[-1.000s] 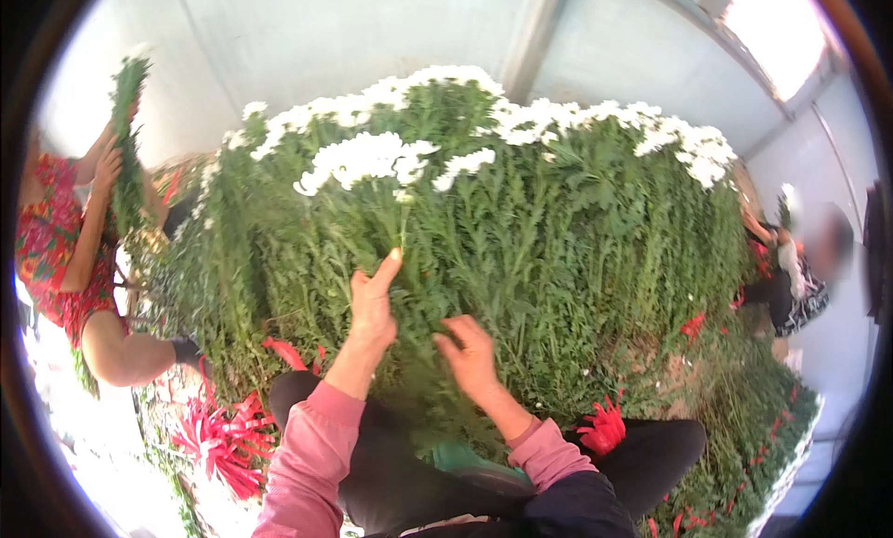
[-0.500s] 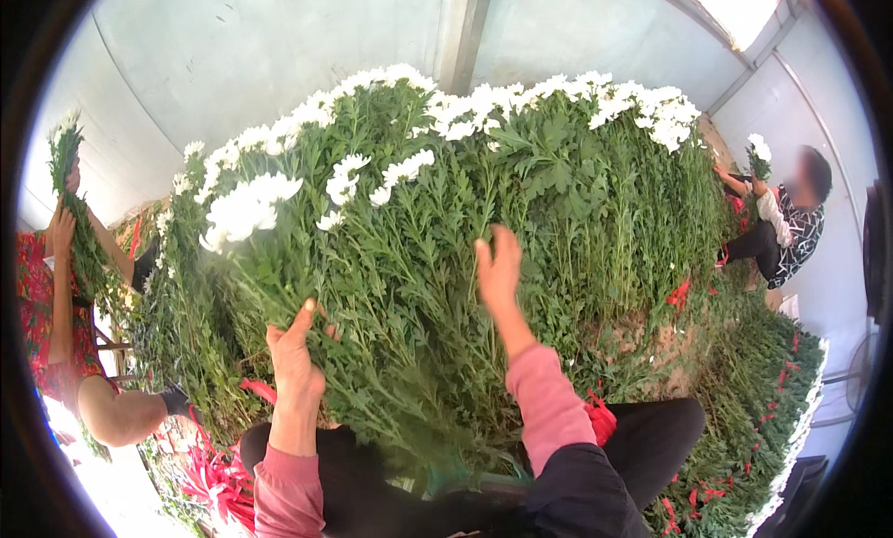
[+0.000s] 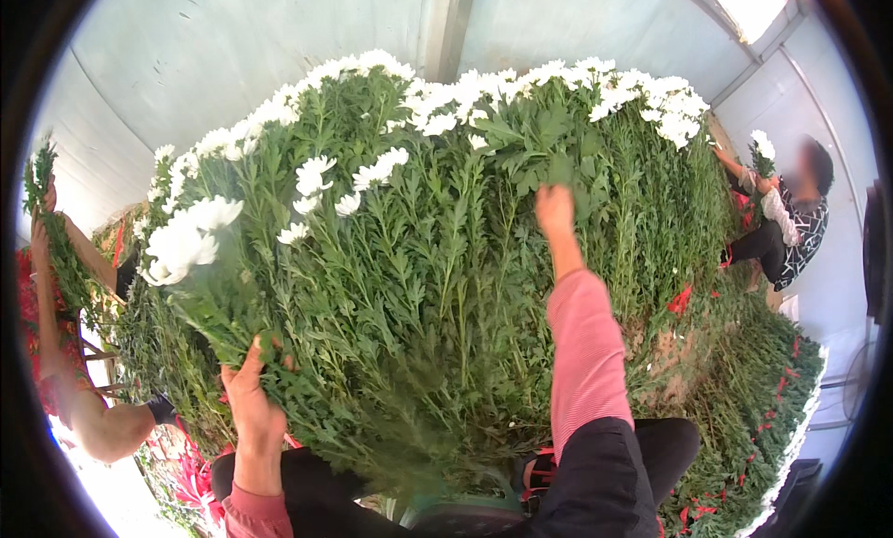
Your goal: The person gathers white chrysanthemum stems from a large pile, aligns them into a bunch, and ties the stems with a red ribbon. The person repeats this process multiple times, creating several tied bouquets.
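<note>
At the left, my left hand [image 3: 253, 398] is closed round a bunch of white chrysanthemums [image 3: 186, 240]. Its blooms point up and left, and its leafy stems trail down toward my lap. My right hand [image 3: 556, 208] is stretched out over the big pile of cut chrysanthemums [image 3: 437, 250]. Its fingers are curled on a leafy green chrysanthemum stem [image 3: 558, 171] near the pile's upper part; the fingertips are partly hidden and blurred. White flower heads line the pile's far edge.
A person [image 3: 805, 212] at the far right holds a few white flowers. Another person [image 3: 56, 333] at the left holds a green bunch. Red ribbons [image 3: 195, 478] lie at lower left. Tied bundles [image 3: 744, 445] are stacked at lower right. A pale wall [image 3: 260, 26] stands behind.
My right hand has reached farther out and to the right, and its spread fingers have closed on a stem. My left hand has moved down and left with its bunch.
</note>
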Demonstrator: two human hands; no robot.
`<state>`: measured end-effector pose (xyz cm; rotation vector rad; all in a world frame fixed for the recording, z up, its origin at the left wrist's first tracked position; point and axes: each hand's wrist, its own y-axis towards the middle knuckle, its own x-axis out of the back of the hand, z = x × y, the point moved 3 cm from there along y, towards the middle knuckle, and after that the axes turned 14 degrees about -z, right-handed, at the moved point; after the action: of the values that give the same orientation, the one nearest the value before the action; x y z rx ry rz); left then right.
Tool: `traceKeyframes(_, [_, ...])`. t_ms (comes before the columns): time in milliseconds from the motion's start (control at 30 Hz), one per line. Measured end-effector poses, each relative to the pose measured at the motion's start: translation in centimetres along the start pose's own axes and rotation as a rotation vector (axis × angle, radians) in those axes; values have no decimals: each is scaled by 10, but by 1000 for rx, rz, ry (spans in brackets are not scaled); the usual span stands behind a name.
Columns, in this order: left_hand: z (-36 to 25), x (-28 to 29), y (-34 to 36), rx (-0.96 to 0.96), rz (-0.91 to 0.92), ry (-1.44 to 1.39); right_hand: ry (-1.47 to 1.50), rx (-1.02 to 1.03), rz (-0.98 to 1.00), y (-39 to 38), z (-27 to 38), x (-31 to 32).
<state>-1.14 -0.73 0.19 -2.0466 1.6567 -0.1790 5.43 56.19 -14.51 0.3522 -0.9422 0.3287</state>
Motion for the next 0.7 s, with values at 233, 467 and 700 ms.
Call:
traceKeyframes(233, [-2,1,-4,-43,-13,74,243,138,-427,11,36,57])
traceKeyframes(467, [1,-4,-8,-22,-65,54,-594,367,-264,4,20,31])
traceKeyframes(700, [-8,-21,-21,16,-7,9,-344,624,-504,-5,11,112])
